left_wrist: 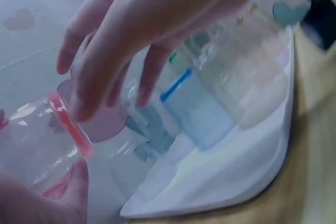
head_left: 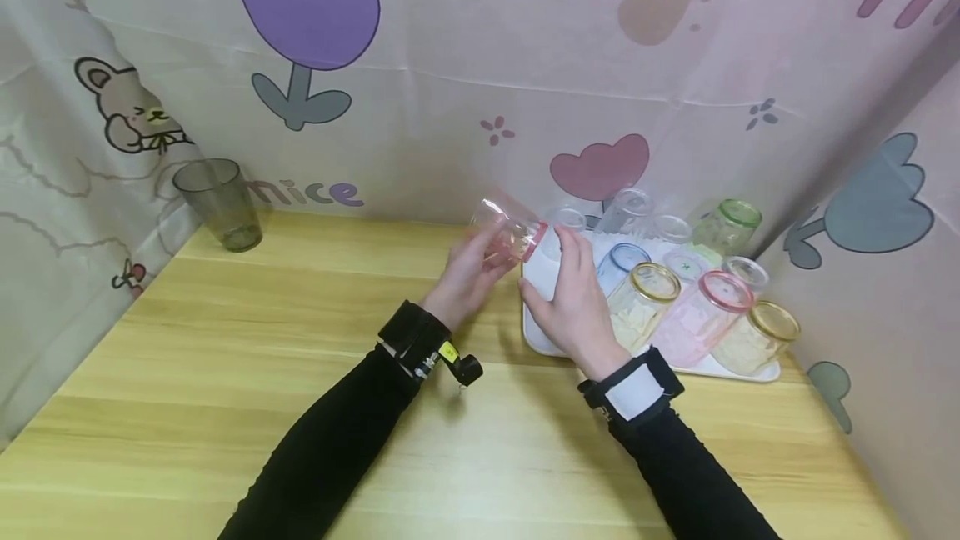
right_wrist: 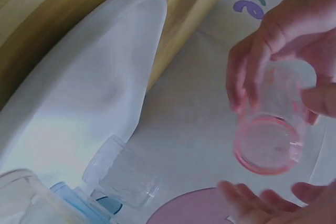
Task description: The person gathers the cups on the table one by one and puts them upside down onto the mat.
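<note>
My left hand (head_left: 468,277) grips a clear cup with a pink rim (head_left: 508,233), tilted on its side in the air just left of the white tray (head_left: 720,370). The rim faces my right hand (head_left: 573,290), which hovers over the tray's left end with relaxed, straight fingers, holding nothing. In the left wrist view the right hand (left_wrist: 131,35) has a fingertip close to the cup's pink rim (left_wrist: 71,124). In the right wrist view the cup (right_wrist: 270,140) shows its open mouth, held by the left hand (right_wrist: 273,51), with the right hand's fingertips (right_wrist: 262,205) below.
The tray holds several clear cups lying on their sides, among them a blue-rimmed (head_left: 622,261), a yellow-rimmed (head_left: 648,290), a pink-rimmed (head_left: 708,315) and a green-rimmed one (head_left: 727,223). A grey tumbler (head_left: 221,202) stands at the wooden table's back left corner. Cloth walls enclose three sides.
</note>
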`<action>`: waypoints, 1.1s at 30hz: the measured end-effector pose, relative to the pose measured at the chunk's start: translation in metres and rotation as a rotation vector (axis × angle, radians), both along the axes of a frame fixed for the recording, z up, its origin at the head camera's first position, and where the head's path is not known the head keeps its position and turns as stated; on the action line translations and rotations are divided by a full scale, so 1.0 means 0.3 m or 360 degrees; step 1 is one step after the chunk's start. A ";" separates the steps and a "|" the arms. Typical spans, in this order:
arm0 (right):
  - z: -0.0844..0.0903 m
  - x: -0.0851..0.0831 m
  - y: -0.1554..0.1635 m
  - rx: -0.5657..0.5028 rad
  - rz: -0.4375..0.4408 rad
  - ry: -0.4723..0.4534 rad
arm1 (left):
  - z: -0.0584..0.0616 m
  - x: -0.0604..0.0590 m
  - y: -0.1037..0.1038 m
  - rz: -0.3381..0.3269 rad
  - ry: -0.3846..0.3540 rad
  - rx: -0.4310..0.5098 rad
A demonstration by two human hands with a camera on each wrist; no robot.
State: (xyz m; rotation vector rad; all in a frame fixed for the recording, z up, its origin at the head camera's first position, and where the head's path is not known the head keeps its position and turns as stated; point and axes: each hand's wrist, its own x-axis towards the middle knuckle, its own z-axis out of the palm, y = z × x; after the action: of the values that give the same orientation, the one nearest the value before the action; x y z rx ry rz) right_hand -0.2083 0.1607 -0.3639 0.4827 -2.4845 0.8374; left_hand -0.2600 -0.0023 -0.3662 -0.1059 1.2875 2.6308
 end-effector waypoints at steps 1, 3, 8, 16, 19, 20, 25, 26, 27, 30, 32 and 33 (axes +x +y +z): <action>0.001 -0.001 -0.001 -0.0027 0.0003 0.0042 | 0.001 0.006 0.002 -0.0033 -0.0018 0.0029; 0.004 -0.003 -0.002 -0.0068 0.0017 0.0134 | 0.003 0.017 0.008 -0.0101 -0.0041 0.0075; 0.008 -0.009 -0.005 -0.0104 0.0076 0.0348 | 0.001 0.032 0.024 -0.0203 -0.0108 0.0167; 0.006 -0.011 -0.017 -0.0121 0.0128 0.0473 | -0.015 0.054 0.048 -0.0299 -0.0192 0.0152; 0.006 -0.008 -0.021 -0.0108 0.0139 0.0466 | -0.020 0.060 0.055 -0.0298 -0.0202 0.0134; 0.007 -0.007 -0.022 -0.0103 0.0142 0.0460 | -0.022 0.061 0.056 -0.0294 -0.0199 0.0129; 0.014 -0.005 -0.023 -0.0086 0.0160 0.0449 | -0.026 0.064 0.053 -0.0294 -0.0187 0.0154; 0.018 -0.006 -0.023 -0.0078 0.0170 0.0455 | -0.027 0.064 0.051 -0.0298 -0.0181 0.0163; 0.022 -0.007 -0.022 -0.0070 0.0180 0.0461 | -0.027 0.065 0.049 -0.0304 -0.0176 0.0174; 0.050 -0.009 -0.019 -0.0043 0.0216 0.0464 | -0.027 0.067 0.043 -0.0330 -0.0145 0.0205; 0.079 -0.009 -0.013 -0.0035 0.0229 0.0457 | -0.025 0.069 0.041 -0.0361 -0.0092 0.0206; 0.097 -0.009 -0.010 -0.0030 0.0230 0.0449 | -0.023 0.069 0.041 -0.0375 -0.0056 0.0210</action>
State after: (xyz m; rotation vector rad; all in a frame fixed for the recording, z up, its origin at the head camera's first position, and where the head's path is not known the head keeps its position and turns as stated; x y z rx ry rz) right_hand -0.2109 0.1578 -0.3347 0.7280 -2.2018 0.7865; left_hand -0.2392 0.0099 -0.3732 0.0197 1.0418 2.4906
